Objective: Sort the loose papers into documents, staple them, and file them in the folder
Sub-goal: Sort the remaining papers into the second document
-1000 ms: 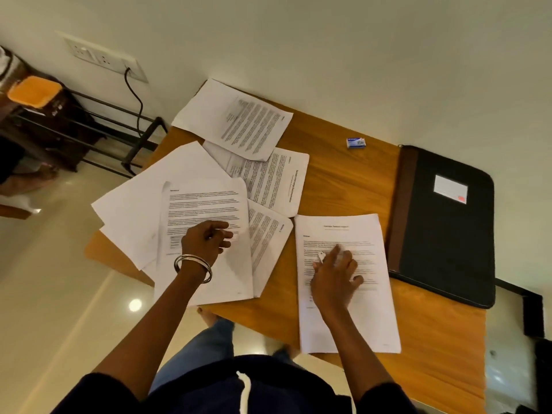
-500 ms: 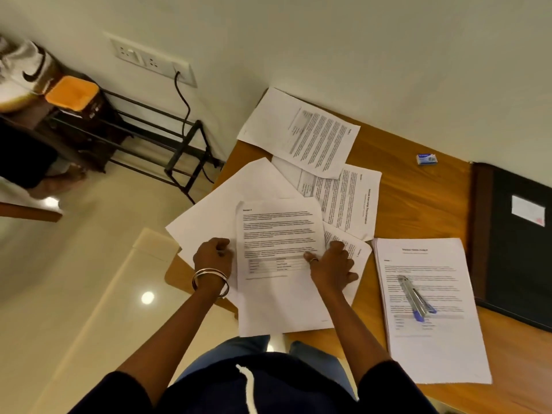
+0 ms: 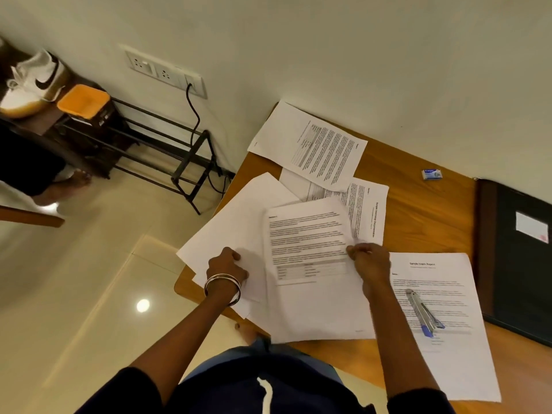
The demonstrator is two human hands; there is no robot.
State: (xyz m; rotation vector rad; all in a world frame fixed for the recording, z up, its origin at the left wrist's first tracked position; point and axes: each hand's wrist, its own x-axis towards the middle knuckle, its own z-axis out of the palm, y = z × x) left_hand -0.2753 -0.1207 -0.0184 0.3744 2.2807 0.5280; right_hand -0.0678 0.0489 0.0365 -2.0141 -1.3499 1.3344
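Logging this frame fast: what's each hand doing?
Left hand: fingers curled, resting on the blank sheets.
Right hand: pinching the edge of the printed page.

The right hand, which a second ago lay on the white printed document at the right with the silver-and-blue stapler under it, is now off both; the stapler lies alone on that document. This hand now pinches the right edge of the white printed sheet with a small table, which is raised slightly and shifted right over the sheets beneath. The left hand has slid off that sheet and now rests curled on the blank white sheets beside it.
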